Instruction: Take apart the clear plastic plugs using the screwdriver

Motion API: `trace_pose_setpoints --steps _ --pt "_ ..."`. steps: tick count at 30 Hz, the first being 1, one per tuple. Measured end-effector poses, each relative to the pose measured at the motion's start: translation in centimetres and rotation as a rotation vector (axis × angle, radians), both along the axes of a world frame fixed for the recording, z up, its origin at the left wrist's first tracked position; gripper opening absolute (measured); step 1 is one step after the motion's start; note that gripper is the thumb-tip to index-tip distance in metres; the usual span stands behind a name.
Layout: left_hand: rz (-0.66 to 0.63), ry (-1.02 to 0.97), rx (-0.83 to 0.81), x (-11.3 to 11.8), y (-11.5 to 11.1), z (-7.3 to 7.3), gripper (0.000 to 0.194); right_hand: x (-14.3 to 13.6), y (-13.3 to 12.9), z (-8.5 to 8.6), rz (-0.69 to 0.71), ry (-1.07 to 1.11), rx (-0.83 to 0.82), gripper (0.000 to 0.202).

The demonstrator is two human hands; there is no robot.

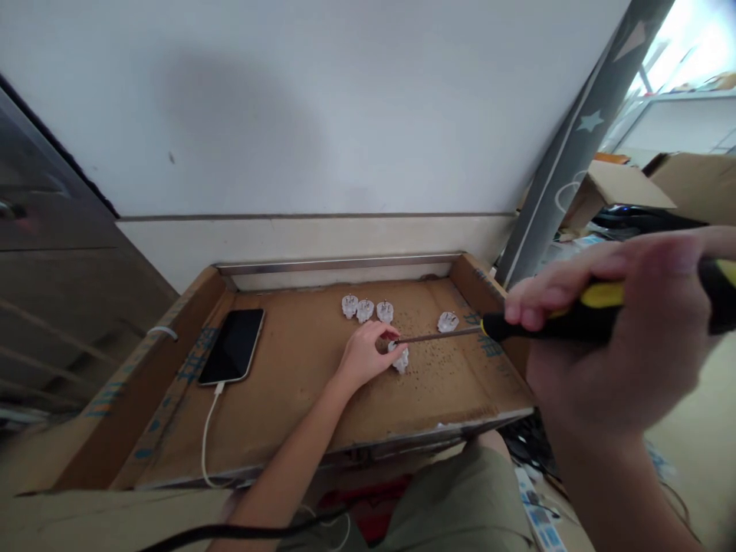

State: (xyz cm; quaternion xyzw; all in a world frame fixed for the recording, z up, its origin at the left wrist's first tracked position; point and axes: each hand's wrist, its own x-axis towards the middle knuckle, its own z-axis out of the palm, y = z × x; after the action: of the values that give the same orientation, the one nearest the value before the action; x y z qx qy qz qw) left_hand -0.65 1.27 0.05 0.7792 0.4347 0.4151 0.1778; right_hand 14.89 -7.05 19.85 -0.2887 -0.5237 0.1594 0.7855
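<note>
My left hand (366, 354) pinches a small clear plastic plug part (401, 360) on the cardboard surface. Close to the camera at the right, my right hand (618, 330) is wrapped round the black and yellow handle of a screwdriver (440, 336). Its long shaft points left, and the tip meets the part by my left fingertips. Beyond my left hand, three similar clear parts (365, 310) stand in a row with metal pins up. Another clear part (448, 321) sits just behind the shaft.
A phone (233, 345) with a white cable lies at the left of the cardboard tray (488, 288). Small dark specks (440, 364) are scattered by the parts. A white wall rises behind; cardboard boxes (624, 184) stand at the right.
</note>
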Motion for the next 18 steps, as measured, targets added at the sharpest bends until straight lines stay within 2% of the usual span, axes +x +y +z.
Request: trace_pose_setpoints --steps 3,6,13,18 --pt "-0.010 0.008 -0.011 -0.1 0.0 -0.1 0.012 -0.4 0.5 0.2 0.064 0.064 -0.048 0.023" --pt "-0.032 0.009 -0.007 -0.1 0.0 -0.1 0.013 -0.4 0.6 0.0 0.053 0.103 -0.059 0.024" --pt "-0.013 0.030 0.001 -0.1 -0.1 0.2 0.014 0.1 1.9 0.3 -0.041 0.049 0.101 0.021" --pt "-0.025 0.053 -0.007 0.1 -0.1 0.1 0.009 0.1 2.0 0.2 -0.009 0.092 0.014 0.022"
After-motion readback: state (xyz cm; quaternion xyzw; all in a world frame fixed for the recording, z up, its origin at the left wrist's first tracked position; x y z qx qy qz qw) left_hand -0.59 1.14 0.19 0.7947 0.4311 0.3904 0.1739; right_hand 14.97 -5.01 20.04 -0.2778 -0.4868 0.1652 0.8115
